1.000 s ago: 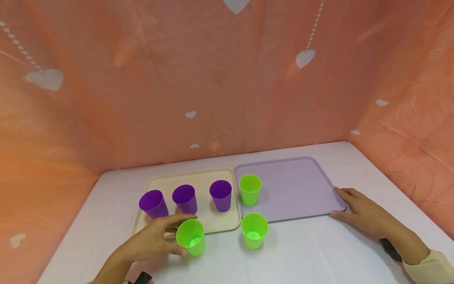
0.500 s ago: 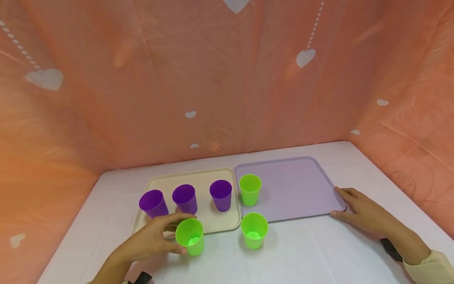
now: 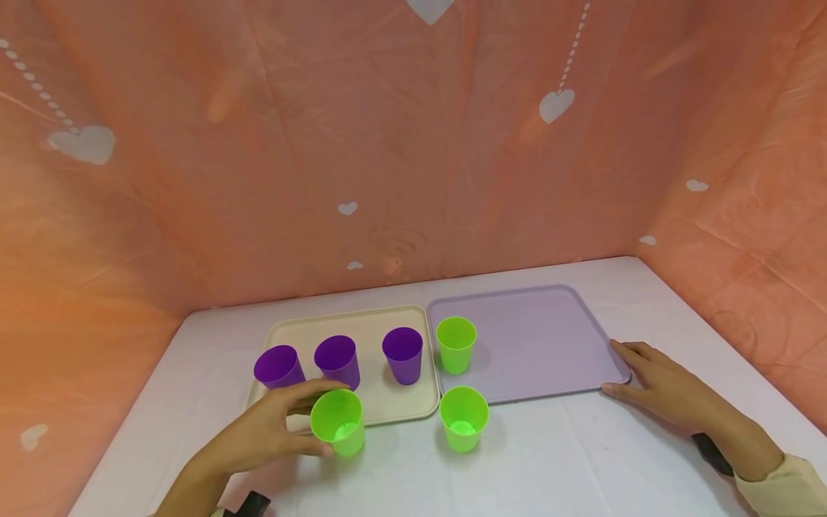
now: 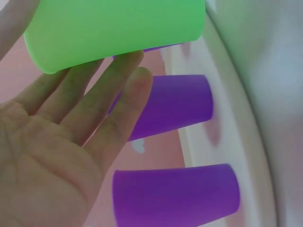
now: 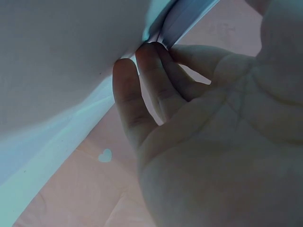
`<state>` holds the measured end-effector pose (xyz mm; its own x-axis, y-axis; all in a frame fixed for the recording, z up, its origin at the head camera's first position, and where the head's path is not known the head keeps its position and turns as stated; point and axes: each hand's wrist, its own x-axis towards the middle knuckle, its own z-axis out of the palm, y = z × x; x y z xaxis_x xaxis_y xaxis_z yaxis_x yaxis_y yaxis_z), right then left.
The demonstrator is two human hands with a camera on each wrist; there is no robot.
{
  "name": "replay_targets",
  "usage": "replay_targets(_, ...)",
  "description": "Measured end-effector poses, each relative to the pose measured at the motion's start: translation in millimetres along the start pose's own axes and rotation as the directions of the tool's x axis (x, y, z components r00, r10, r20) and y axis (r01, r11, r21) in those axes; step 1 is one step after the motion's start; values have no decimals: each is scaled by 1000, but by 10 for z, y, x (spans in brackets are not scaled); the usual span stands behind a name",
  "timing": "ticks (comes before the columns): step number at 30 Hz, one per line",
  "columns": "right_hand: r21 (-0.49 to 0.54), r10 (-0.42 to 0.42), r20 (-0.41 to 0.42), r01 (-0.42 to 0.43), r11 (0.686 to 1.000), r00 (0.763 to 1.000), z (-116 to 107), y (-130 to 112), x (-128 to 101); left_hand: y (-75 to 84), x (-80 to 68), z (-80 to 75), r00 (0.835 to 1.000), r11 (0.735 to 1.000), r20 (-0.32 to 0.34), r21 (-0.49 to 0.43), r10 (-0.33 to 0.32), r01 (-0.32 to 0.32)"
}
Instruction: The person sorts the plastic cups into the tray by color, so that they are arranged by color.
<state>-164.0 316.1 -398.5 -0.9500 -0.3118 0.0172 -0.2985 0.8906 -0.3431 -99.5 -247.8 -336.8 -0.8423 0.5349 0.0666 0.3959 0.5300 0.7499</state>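
My left hand (image 3: 309, 424) grips a lime green cup (image 3: 337, 422) at the front edge of the cream tray (image 3: 362, 314), thumb in front and fingers behind. In the left wrist view the fingers (image 4: 102, 90) curl under that green cup (image 4: 113, 28), with two purple cups (image 4: 175, 106) beyond it. Three purple cups (image 3: 337, 361) stand in a row on the cream tray. One more green cup (image 3: 456, 346) stands on the lilac tray (image 3: 536, 345), and another (image 3: 463, 419) on the table. My right hand (image 3: 636, 373) rests at the lilac tray's front right corner, its fingertips (image 5: 142, 61) touching the edge.
The white table (image 3: 581, 459) is closed in at the back and sides by orange cloth walls (image 3: 388, 143) with white hearts. Most of the lilac tray is bare. Both trays lie side by side, touching.
My left hand has shifted the green cup a little to the left and slightly up from the table. The right hand and the other cups have not moved.
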Motion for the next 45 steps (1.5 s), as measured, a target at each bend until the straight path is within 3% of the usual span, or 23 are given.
replay_targets(9, 7, -3, -1, 3, 1000, 1000, 1, 11, -11, 71, -22, -65, 998, 1000, -61, -21, 19, -21)
replay_targets(16, 15, 6, 5, -6, 1000, 1000, -9, 26, -16, 114, -36, -84, 997, 999, -74, -22, -36, 34)
replay_targets(20, 16, -5, -4, 5, 1000, 1000, 1, 43, -7, 137, -23, -86, 996, 1000, -93, -24, -15, 13)
replay_targets(29, 19, -9, -13, 9, 1000, 1000, 4, 62, -17, 257, 130, -74, 992, 999, -123, -11, -43, 42)
replay_targets(38, 23, -24, -23, 25, 999, 999, 32, 53, -5, 369, 321, -55, 987, 1000, -158, -6, -3, 2)
replay_targets(45, 15, -26, -28, 26, 1000, 999, 15, 31, 1, 444, 447, -57, 986, 998, -161, -53, -50, 42)
